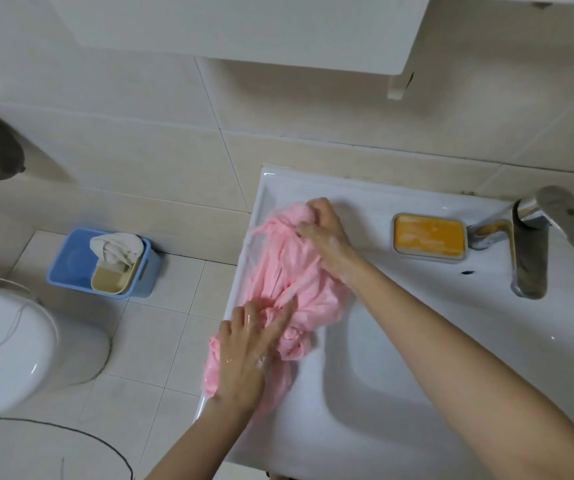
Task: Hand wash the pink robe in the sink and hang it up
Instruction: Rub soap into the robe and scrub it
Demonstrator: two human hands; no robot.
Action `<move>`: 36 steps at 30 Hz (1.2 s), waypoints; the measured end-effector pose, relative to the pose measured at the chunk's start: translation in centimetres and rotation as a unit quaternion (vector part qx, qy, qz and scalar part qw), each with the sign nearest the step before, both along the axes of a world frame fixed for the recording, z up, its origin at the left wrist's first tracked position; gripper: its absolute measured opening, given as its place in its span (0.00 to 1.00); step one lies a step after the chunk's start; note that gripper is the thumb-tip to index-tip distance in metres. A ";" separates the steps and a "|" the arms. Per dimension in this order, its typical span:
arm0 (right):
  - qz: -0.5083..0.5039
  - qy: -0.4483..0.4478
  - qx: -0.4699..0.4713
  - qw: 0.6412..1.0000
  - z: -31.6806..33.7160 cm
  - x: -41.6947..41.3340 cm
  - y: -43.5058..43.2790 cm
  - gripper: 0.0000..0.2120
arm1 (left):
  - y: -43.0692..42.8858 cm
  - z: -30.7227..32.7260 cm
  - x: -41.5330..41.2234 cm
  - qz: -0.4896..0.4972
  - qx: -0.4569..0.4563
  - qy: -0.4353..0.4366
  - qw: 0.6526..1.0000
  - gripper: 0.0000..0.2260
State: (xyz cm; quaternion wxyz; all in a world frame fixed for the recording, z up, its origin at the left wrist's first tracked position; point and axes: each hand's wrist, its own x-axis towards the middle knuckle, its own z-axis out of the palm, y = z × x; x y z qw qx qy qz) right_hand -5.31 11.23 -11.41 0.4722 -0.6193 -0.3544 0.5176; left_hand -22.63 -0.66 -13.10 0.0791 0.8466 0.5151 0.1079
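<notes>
The wet pink robe [289, 271] lies bunched on the flat left ledge of the white sink [400, 393], partly hanging over its left edge. My left hand [244, 355] lies on the robe's near end with straight, wet fingers pressing the cloth. At the robe's far end my right hand [323, 230] has its fingers curled into the fabric and grips a bunch of it. Soap foam shows on both hands. The basin itself holds no cloth.
A yellow soap bar in a grey dish [429, 237] sits by the chrome tap [535, 237] at the back right. On the floor to the left stand a blue bin [81, 268] with a cloth in it and a white toilet [8, 344]. A cabinet [244, 26] hangs above.
</notes>
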 end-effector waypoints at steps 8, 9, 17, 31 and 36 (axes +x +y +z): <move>0.114 -0.241 -0.072 0.961 -3.6 1.3 -4.7 0.20 | 0.8 -2.9 0.4 0.069 -0.027 -0.019 0.997 0.27; 0.154 -0.283 -0.085 0.943 -3.7 0.6 -4.9 0.23 | 1.1 -3.1 0.7 0.064 -0.043 -0.004 0.997 0.28; -0.074 -0.143 -0.106 0.981 -1.3 -0.1 -8.8 0.09 | 6.2 -2.7 1.4 -0.091 -0.036 -0.046 0.994 0.22; -0.014 -0.058 -0.104 0.993 -3.0 -3.1 -15.3 0.05 | 2.5 2.5 3.3 0.161 -0.080 -0.212 0.960 0.28; -0.030 0.077 -0.192 0.978 -1.7 -1.2 -14.1 0.10 | 0.3 -1.9 3.2 0.132 -0.126 0.000 0.983 0.46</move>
